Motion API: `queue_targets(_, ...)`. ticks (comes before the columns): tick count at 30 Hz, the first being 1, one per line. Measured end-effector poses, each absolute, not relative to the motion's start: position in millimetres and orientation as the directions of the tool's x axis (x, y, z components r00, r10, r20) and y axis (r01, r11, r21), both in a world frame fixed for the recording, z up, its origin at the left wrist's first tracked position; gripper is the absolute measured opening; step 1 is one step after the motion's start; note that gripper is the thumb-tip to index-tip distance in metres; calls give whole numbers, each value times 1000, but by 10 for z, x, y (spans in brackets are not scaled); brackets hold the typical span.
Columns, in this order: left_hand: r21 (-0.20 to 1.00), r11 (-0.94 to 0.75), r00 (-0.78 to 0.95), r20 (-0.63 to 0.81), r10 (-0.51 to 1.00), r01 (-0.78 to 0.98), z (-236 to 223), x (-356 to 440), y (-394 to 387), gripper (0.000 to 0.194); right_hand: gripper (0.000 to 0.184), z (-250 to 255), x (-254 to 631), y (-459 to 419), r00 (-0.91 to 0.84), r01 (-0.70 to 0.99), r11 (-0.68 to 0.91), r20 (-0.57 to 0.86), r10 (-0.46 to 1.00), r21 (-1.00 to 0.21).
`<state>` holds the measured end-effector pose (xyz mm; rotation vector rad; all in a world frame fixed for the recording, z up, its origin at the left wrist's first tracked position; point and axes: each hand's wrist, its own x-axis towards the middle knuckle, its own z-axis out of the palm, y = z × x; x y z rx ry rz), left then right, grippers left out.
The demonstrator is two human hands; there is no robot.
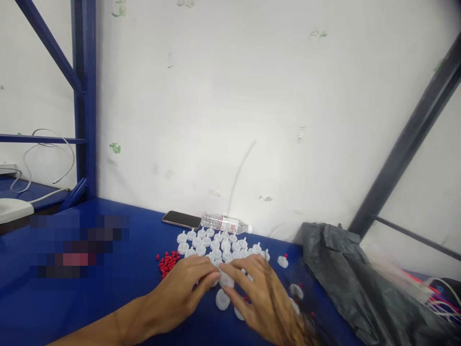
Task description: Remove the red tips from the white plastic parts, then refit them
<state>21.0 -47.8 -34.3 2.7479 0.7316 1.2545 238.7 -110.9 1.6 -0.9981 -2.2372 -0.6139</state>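
Observation:
Many white round plastic caps with small spouts [225,245] lie in a cluster on the blue table. My left hand [180,290] is closed at the near edge of the cluster, thumb and fingertips together; what they hold is hidden. Facing it, my right hand [257,293] has thumb and forefinger around a white cap [226,279], right by the left fingertips. Another white disc-shaped cap [222,300] lies just below. A pile of small red plugs [167,263] is left of the cluster. To the right sits a cap with a red plug on its spout [283,261].
A phone [181,219] and a clear plastic bottle [225,223] lie against the white wall. A dark grey plastic bag [334,274] covers the table's right side. Blue metal posts [84,96] stand at the left. Long dark hair hangs over my right forearm.

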Motion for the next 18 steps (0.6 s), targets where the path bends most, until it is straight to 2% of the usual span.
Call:
queue_targets(4,171,-896,524,760,384,409,-241,120,-388,28,23,160,2818,-897,-426,846,520,735,527,117)
queue_targets(7,126,-879,532,753,386,459,-226,8,-229,27,22,194,3304,-682,-197,927,370,765,613,-57)
queue_targets(9,142,-866,539,731,419,480,-219,-44,-153,26,27,149,3579,-571,-46,943,267,714,699,-200)
queue_targets(10,159,-856,561,694,451,491,-214,-58,-136,26,28,110,3679,-535,-24,943,242,677,735,-230)
queue_targets(13,180,-856,625,613,483,486,-194,-58,-162,23,30,-11,3820,-502,-56,936,243,571,819,-255)
queue_targets(18,148,-888,665,611,429,436,-180,-36,-234,21,23,-73,3772,-570,-167,923,309,487,857,-228)
